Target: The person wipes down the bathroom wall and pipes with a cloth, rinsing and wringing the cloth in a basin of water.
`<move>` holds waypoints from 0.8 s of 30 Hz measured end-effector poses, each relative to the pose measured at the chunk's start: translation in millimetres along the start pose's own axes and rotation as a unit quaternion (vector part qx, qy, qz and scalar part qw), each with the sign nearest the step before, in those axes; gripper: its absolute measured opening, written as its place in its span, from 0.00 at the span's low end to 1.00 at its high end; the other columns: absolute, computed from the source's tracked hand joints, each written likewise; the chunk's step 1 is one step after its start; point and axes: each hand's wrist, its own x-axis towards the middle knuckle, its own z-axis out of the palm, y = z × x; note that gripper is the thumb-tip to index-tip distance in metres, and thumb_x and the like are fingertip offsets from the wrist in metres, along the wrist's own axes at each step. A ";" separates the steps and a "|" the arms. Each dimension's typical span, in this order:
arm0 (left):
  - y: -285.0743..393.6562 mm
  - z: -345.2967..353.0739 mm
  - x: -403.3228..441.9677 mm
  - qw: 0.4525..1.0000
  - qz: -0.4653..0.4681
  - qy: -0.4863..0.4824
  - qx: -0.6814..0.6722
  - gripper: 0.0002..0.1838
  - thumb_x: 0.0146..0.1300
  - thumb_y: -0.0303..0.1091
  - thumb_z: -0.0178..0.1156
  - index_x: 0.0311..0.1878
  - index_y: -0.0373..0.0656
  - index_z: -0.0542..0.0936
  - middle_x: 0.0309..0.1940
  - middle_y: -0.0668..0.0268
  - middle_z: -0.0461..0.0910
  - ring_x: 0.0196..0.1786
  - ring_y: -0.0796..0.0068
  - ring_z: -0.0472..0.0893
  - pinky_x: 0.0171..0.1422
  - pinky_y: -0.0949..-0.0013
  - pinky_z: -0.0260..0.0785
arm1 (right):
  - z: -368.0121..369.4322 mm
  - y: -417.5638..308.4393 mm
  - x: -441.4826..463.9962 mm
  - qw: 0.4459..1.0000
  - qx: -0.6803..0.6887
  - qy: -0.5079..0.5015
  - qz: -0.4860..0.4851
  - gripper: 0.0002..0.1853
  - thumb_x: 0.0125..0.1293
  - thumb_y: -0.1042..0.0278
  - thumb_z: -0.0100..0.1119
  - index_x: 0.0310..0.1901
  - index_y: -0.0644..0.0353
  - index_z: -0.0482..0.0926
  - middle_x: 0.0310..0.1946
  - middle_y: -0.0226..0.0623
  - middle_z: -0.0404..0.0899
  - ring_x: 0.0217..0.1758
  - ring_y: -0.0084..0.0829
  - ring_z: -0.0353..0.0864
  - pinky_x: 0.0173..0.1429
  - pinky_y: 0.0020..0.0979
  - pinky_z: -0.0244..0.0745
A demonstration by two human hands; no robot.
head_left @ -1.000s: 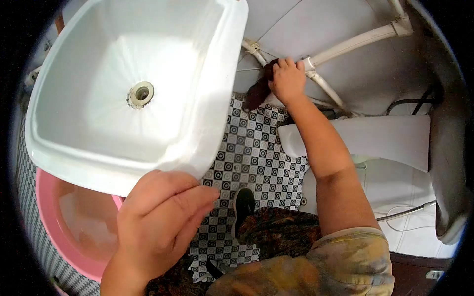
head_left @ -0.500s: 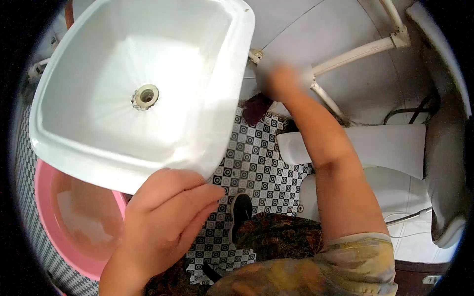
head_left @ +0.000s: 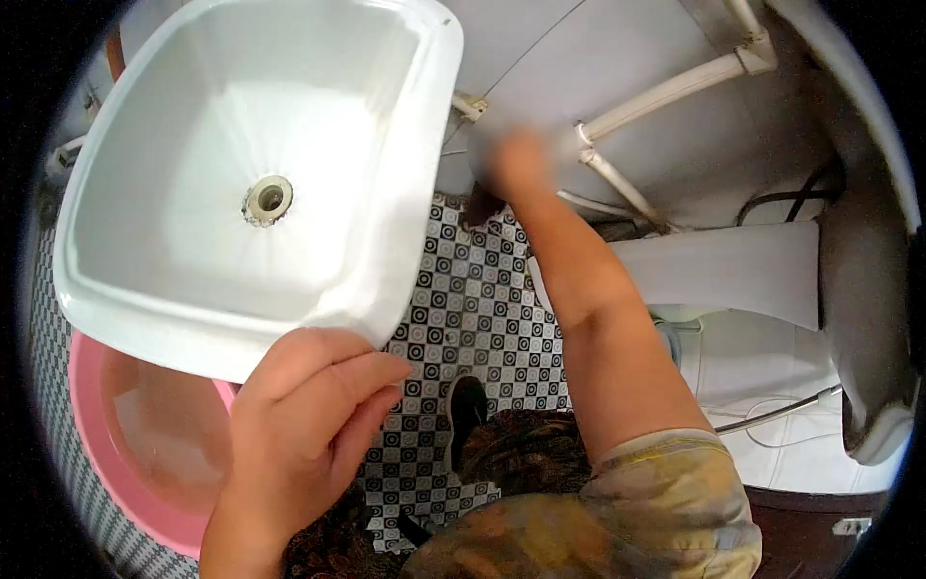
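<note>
My left hand (head_left: pixel 313 410) is closed at the near edge of the white sink (head_left: pixel 207 333), its fingers pressed together, and part of the rim is behind them. The sink has a round drain hole (head_left: pixel 268 200). My right hand (head_left: pixel 521 169) reaches to the wall beside the white pipes and is smeared by blur, so its fingers cannot be made out. A dark maroon cloth (head_left: pixel 482 205) hangs just below it, near the floor.
A pink basin (head_left: pixel 92 425) with cloudy water stands under the sink at the left. White pipes (head_left: pixel 666 96) run along the wall. A white toilet (head_left: pixel 723 275) is at the right, with a metal hose (head_left: pixel 781 413) near it. A dark shoe (head_left: pixel 468 410) is on the patterned floor.
My right hand has come off the pipe joint it was beside and moved a little left, with the cloth still under it. The left hand stays at the sink's edge. The view has shifted slightly.
</note>
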 end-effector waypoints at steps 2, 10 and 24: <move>0.9 -0.7 0.1 1.000 -0.004 -0.002 0.002 0.12 0.40 0.20 0.65 0.32 0.41 0.79 0.29 0.63 0.75 0.32 0.65 0.75 0.35 0.69 0.68 | 15.5 6.6 2.9 0.998 0.042 0.008 -0.047 0.08 0.52 0.68 0.52 0.28 0.55 0.82 0.31 0.36 0.78 0.42 0.33 0.71 0.44 0.33 0.64; -0.1 3.7 -0.7 0.999 0.006 0.014 0.032 0.12 0.40 0.20 0.65 0.32 0.41 0.79 0.29 0.64 0.75 0.32 0.65 0.75 0.35 0.69 0.68 | 65.3 10.4 -122.6 0.895 0.423 -0.035 0.139 0.14 0.51 0.62 0.54 0.35 0.64 0.78 0.33 0.49 0.77 0.40 0.49 0.75 0.48 0.40 0.69; 0.2 10.3 -6.8 0.992 0.021 -0.002 0.124 0.15 0.36 0.18 0.64 0.32 0.41 0.77 0.27 0.59 0.74 0.28 0.63 0.72 0.30 0.67 0.64 | 225.1 176.6 -112.8 0.250 0.710 0.123 0.647 0.21 0.64 0.58 0.39 0.57 0.56 0.65 0.55 0.34 0.68 0.56 0.34 0.67 0.56 0.36 0.61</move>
